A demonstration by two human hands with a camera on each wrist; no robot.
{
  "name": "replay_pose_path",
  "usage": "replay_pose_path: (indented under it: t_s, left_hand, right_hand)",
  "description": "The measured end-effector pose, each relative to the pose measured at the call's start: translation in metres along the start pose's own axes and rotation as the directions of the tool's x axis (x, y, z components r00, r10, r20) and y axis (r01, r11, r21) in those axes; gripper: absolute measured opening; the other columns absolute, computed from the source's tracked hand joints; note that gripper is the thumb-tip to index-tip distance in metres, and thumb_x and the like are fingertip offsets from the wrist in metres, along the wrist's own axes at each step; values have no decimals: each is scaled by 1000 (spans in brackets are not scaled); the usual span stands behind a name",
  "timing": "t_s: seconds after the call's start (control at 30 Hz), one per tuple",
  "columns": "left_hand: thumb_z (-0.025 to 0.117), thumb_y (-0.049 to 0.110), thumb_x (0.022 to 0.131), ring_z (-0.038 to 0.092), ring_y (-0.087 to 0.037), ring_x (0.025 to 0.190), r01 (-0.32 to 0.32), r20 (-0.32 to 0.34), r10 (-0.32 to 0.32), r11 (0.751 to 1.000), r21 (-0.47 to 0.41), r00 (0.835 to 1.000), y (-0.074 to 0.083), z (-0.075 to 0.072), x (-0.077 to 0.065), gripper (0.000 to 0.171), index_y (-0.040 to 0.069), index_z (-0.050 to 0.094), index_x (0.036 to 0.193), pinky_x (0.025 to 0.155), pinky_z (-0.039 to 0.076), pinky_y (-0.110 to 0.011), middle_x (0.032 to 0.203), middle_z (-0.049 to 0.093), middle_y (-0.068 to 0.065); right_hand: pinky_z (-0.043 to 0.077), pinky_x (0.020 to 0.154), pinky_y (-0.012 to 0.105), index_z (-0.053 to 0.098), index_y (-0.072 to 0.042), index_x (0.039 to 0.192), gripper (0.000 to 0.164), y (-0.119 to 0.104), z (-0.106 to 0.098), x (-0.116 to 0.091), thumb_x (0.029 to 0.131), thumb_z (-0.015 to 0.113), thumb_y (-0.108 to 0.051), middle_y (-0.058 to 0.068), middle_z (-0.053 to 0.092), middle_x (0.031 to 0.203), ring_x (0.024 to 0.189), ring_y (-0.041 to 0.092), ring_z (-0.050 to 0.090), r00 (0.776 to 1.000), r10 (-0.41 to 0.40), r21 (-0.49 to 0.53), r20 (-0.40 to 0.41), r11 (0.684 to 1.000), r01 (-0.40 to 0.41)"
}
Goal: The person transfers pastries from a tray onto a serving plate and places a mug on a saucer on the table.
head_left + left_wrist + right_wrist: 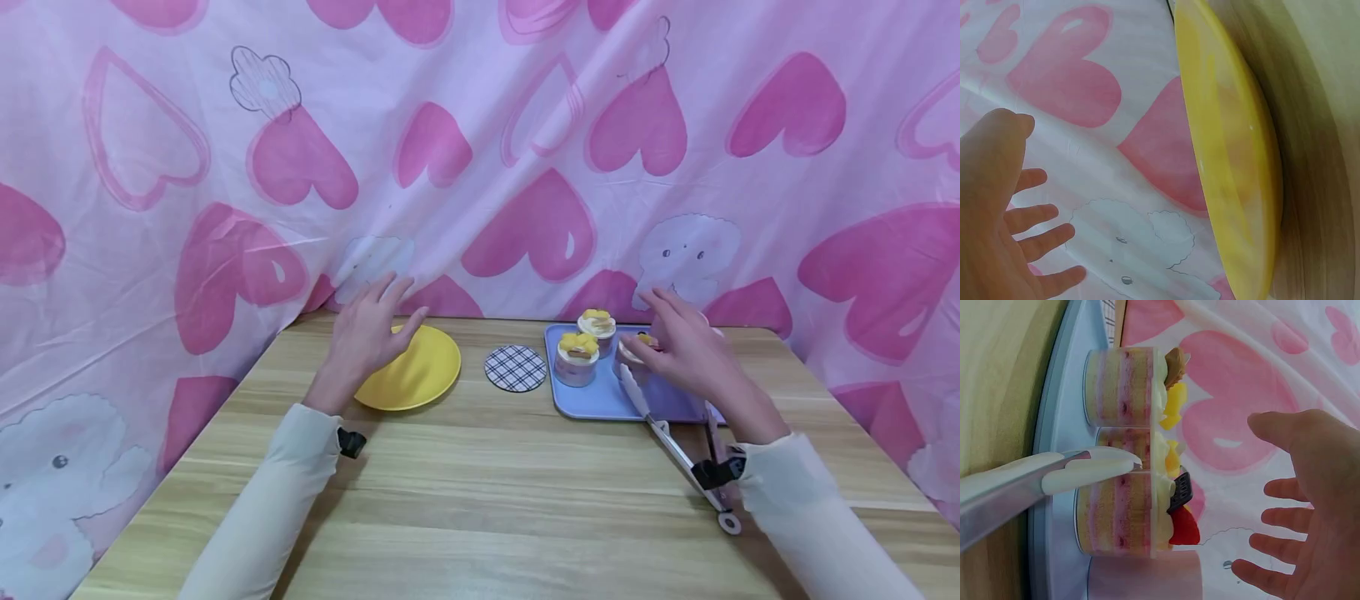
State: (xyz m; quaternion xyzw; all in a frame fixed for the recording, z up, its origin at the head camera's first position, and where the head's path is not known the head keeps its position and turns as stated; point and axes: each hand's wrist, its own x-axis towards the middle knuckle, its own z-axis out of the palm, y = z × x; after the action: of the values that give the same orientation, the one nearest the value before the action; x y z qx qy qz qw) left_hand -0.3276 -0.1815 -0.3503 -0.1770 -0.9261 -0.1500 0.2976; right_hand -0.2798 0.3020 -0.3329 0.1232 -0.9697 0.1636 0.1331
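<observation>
My left hand (363,337) hovers over the left part of a yellow plate (429,371), fingers stretched out. In the left wrist view that hand (1010,219) is apart from the plate (1235,162) and holds nothing. Above a light blue tray (600,406) hangs my right hand (693,354), also without anything in its fingers (1272,519). Layered cake cups stand on the tray: two with yellow fruit topping (576,368), and one topped with a red piece and a dark plaque (1116,519). Tongs (678,454) with white tips lean on the tray's front edge, below the right hand.
A round checked coaster (515,369) lies between plate and tray. On the tray, a plain pinkish cup-like object (1147,578) stands beside the cake cups. A pink heart-print cloth (480,150) hangs behind the wooden table (465,500).
</observation>
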Motion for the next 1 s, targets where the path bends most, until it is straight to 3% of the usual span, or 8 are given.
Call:
replay_pose_path:
  t_s: [0.2, 0.4, 0.6, 0.8, 1.0]
  left_hand:
    - [63, 45, 106, 60, -45, 139, -7, -6, 7, 1000, -15, 1000, 1, 0, -6, 53, 18, 61, 151, 97, 60, -68, 156, 60, -19]
    - [66, 41, 106, 61, -42, 139, -9, -7, 9, 1000, -12, 1000, -4, -1, -13, 53, 12, 63, 150, 99, 60, -65, 153, 62, -20]
    - [69, 37, 104, 65, -45, 133, -41, -15, 42, 999, 19, 999, -12, -1, -24, 52, 7, 64, 146, 100, 60, -64, 150, 63, -24]
    - [72, 36, 102, 69, -48, 122, -35, -7, 35, 999, 28, 999, -22, -4, -32, 55, 5, 62, 147, 101, 60, -63, 149, 62, -25]
    - [70, 38, 103, 71, -49, 115, 8, 40, -9, 1000, 25, 999, -27, -2, -38, 67, 6, 49, 159, 88, 62, -66, 158, 55, -23]
  right_hand:
    - [33, 115, 85, 35, -10, 169, 91, -3, -7, -14, 100, 71, -57, 24, 32, 175, 159, 51, 28, 1000, -1, 0, 22, 1000, 1]
    - [45, 110, 79, 47, -10, 159, 82, -1, -8, -29, 98, 75, -57, 20, 43, 166, 152, 45, 39, 999, -35, -17, 30, 999, 36]
    - [55, 97, 77, 36, -13, 169, 92, 8, -8, -49, 96, 80, -47, 25, 42, 165, 145, 51, 45, 998, -30, -52, 57, 998, 33]
    - [56, 93, 78, 30, -9, 170, 95, 20, -9, -62, 100, 71, -58, 35, 37, 162, 138, 57, 48, 993, 40, -57, 107, 998, -34]
    - [44, 98, 86, 15, -2, 172, 112, 32, -4, -77, 99, 62, -73, 47, 26, 163, 142, 71, 38, 963, 149, -41, 226, 989, -143]
